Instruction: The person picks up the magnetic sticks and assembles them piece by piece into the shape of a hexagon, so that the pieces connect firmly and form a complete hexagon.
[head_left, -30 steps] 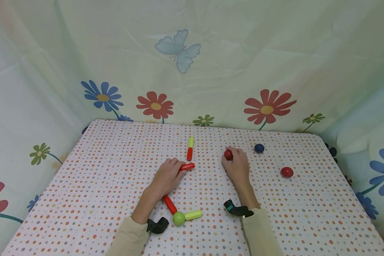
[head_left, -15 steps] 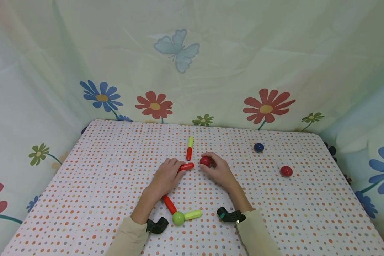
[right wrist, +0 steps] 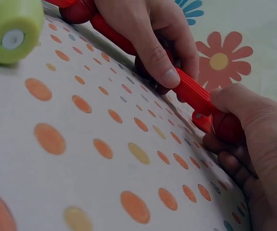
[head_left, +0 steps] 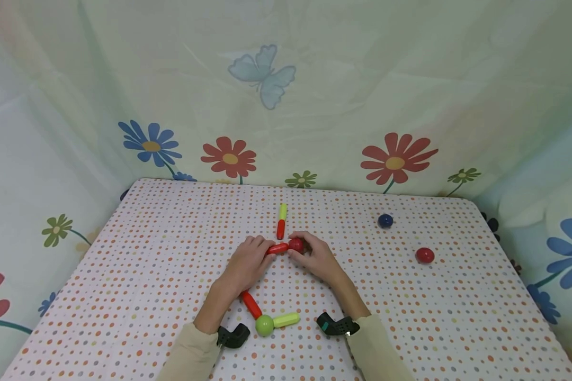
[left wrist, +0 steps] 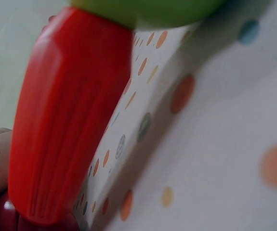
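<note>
My left hand [head_left: 245, 264] grips a short red rod [head_left: 278, 248], its thumb laid along the rod in the right wrist view. A dark ball sits at the rod's near end, partly hidden under that hand. Between thumb and fingers, my right hand [head_left: 321, 259] pinches a dark red ball [head_left: 296, 244] right at the rod's other end. Below the left hand, another red rod [head_left: 251, 305] runs to a green ball [head_left: 265, 325], which has a yellow-green rod [head_left: 286, 319] on its right. In the left wrist view, that red rod [left wrist: 66, 115] fills the near left.
Beyond the hands, a red rod [head_left: 280, 229] and a yellow-green rod [head_left: 283, 211] lie end to end. A blue ball [head_left: 385, 221] and a red ball [head_left: 425, 255] are off to the right on the dotted table [head_left: 457, 317]. A flowered cloth [head_left: 333, 106] hangs behind.
My right hand has carried the dark red ball leftward from near the blue ball to the end of the red rod. My left hand stays in place.
</note>
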Demonstrator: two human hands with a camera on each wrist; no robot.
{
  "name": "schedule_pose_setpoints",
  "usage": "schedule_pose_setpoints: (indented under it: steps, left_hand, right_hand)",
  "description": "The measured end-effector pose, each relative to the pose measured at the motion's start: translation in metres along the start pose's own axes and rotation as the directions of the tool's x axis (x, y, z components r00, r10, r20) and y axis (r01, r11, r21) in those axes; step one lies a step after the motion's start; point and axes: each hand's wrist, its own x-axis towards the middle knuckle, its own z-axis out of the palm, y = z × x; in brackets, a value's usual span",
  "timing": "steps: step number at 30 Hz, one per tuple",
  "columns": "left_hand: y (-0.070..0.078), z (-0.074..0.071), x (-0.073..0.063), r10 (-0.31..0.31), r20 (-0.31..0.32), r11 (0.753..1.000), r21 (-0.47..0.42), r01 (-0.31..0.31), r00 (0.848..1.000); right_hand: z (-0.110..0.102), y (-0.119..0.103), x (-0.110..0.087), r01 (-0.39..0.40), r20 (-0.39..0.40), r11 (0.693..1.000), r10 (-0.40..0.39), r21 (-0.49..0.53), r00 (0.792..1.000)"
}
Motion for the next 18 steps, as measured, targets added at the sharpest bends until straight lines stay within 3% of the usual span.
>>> schedule_pose_setpoints:
  steps: [18]
  left_hand:
    - [-0.0014, 0.0017, -0.0003, 0.007, 0.009, 0.998, -0.055, -0.006, 1.0]
  right_hand:
    - [0.0003, 0.0001, -0.0003, -0.031, 0.008, 0.999, 0.031, -0.027, 0.999]
